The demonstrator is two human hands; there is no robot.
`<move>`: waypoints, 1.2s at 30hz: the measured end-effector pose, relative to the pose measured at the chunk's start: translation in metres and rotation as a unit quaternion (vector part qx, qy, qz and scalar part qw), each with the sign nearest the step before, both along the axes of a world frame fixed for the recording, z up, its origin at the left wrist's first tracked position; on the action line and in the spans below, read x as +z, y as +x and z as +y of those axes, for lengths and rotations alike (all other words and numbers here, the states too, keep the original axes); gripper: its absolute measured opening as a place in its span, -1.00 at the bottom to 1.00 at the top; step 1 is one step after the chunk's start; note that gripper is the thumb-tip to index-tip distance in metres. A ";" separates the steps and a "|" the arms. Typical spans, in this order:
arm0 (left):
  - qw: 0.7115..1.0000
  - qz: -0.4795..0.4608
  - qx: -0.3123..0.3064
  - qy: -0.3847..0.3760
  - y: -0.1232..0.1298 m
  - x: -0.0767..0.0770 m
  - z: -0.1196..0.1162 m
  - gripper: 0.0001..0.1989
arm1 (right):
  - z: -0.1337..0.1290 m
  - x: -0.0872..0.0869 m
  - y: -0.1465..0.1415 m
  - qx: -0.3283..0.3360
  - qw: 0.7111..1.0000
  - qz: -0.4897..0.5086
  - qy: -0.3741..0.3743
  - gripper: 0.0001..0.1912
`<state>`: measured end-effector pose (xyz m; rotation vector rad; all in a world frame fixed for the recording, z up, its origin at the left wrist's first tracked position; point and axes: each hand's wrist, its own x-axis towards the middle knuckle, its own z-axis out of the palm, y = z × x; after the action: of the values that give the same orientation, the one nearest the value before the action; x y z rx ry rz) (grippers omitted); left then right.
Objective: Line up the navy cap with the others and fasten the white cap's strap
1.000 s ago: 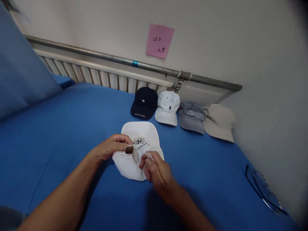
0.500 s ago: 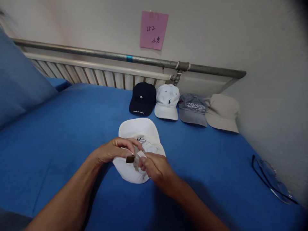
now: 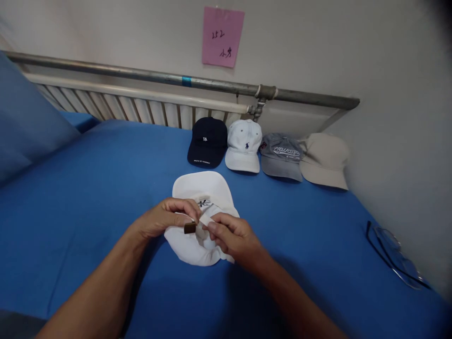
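Observation:
A white cap lies upside down on the blue sheet, its brim pointing away from me and its inside showing. Over its left side, my left hand is closed at the cap's back strap, beside a small brown metal buckle. My right hand pinches the white strap end between thumb and forefinger, above the cap's opening. The two hands' fingertips are close together. What lies beneath the left fingers is partly hidden.
Along the far edge stand a navy cap, a pale cap, a grey cap and a beige cap. Eyeglasses lie at the right near the wall. Behind run a metal pipe and a radiator.
The strap end in my right hand has shifted slightly up and left, closer to the left fingertips. My left fingers have drawn together. The whole view has shifted slightly.

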<state>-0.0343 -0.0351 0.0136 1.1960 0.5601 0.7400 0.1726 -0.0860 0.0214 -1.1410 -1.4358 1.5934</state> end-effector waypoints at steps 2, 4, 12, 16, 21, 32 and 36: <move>1.000 -0.009 -0.005 0.002 -0.001 -0.002 0.000 -0.89 | 0.000 0.003 0.002 0.029 0.997 0.046 -0.055 -0.75; 1.000 -0.010 -0.011 -0.004 -0.001 -0.003 0.001 -0.87 | 0.000 0.005 0.004 0.053 0.995 0.062 -0.056 -0.72; 1.000 0.004 -0.018 -0.015 0.001 -0.001 0.002 -0.81 | 0.000 0.003 0.003 0.080 0.996 0.006 0.046 -0.70; 0.999 0.000 -0.035 -0.007 0.001 -0.003 0.002 -0.84 | 0.000 0.003 0.001 0.088 0.993 -0.012 0.079 -0.71; 0.999 0.003 -0.045 -0.012 0.001 -0.003 0.002 -0.84 | -0.001 0.006 0.001 0.096 0.990 -0.018 0.101 -0.73; 0.998 -0.005 -0.046 -0.037 0.001 -0.003 -0.001 -0.87 | -0.001 0.008 0.001 0.093 0.984 -0.052 0.145 -0.74; 0.998 0.004 -0.056 -0.038 0.002 -0.002 -0.001 -0.87 | -0.001 0.008 -0.001 0.097 0.984 -0.042 0.142 -0.75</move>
<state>-0.0324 -0.0360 0.0111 1.1507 0.5178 0.6139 0.1716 -0.0874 0.0298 -0.9349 -1.8101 1.4214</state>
